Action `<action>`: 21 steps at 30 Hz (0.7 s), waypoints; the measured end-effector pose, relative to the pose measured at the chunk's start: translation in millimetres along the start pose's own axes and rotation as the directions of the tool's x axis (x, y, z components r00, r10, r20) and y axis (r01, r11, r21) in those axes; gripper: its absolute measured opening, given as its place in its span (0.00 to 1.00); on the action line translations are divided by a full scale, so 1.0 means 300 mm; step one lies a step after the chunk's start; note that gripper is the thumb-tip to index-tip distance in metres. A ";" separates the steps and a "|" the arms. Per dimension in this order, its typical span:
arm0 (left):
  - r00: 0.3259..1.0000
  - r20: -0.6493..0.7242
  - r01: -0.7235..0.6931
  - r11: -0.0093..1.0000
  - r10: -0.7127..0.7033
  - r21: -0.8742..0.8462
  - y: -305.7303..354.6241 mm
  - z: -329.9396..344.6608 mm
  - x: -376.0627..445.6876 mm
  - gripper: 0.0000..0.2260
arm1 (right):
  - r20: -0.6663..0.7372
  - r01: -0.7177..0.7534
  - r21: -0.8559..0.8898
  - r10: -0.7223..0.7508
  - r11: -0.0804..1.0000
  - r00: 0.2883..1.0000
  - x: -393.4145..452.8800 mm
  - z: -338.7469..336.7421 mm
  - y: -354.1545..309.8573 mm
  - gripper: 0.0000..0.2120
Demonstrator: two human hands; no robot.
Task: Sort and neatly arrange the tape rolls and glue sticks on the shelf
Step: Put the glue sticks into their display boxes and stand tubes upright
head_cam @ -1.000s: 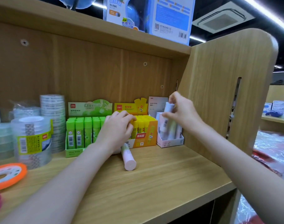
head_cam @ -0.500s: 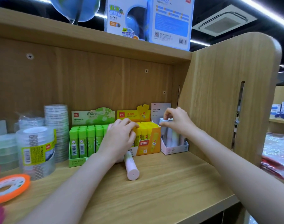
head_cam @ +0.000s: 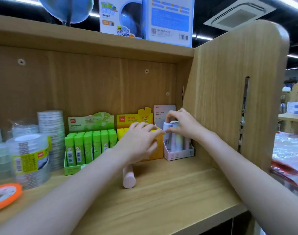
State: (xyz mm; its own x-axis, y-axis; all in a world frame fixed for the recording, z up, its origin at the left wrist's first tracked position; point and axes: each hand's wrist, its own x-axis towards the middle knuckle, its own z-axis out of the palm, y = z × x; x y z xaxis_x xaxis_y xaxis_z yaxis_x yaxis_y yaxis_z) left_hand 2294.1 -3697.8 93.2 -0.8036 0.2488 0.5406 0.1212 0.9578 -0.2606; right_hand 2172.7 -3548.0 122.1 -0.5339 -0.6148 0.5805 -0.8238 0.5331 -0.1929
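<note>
- The right hand (head_cam: 184, 126) has its fingers curled round the cap of a white glue stick (head_cam: 167, 128) standing in the small pink box (head_cam: 178, 154) at the far right of the shelf (head_cam: 170, 200). If it is pushed down at a tilt, it could jam against its neighbours or tip the light box over.
- The left hand (head_cam: 139, 143) lies over the front of the yellow glue box (head_cam: 157, 155), fingers loosely bent; whether it grips anything I cannot tell. Leaning on it could crush the card or slide the box back.
- A loose pink glue stick (head_cam: 128, 177) lies on its side just near of that hand. It is round, so a nudge from the wrist could probably roll it toward the near edge and off.
- The green glue sticks (head_cam: 89, 146) stand in their tray left of the yellow box; the tape rolls (head_cam: 30, 158) stand stacked at far left, clear of both hands.
</note>
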 end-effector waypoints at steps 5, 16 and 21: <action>0.997 0.064 -0.051 0.977 0.038 0.206 0.009 0.058 0.031 0.20 | -0.010 0.059 0.044 -0.059 0.997 0.998 0.041 -0.005 0.019 0.15; 0.996 -0.016 -0.079 0.951 0.088 0.300 -0.010 0.091 0.033 0.16 | -0.092 0.003 0.170 0.012 0.985 0.996 0.035 0.009 0.024 0.14; 0.993 -0.052 -0.081 0.947 0.102 0.312 -0.018 0.100 0.035 0.16 | -0.071 -0.022 0.138 0.032 0.990 0.997 0.033 0.025 0.022 0.12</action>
State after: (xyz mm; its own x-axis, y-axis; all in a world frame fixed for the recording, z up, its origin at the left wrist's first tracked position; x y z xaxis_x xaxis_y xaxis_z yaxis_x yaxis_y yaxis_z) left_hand 2267.7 -3704.5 76.3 -0.7555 0.3524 0.5523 -0.0022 0.8416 -0.5401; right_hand 2160.6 -3554.9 120.6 -0.5452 -0.5548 0.6285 -0.8302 0.4615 -0.3127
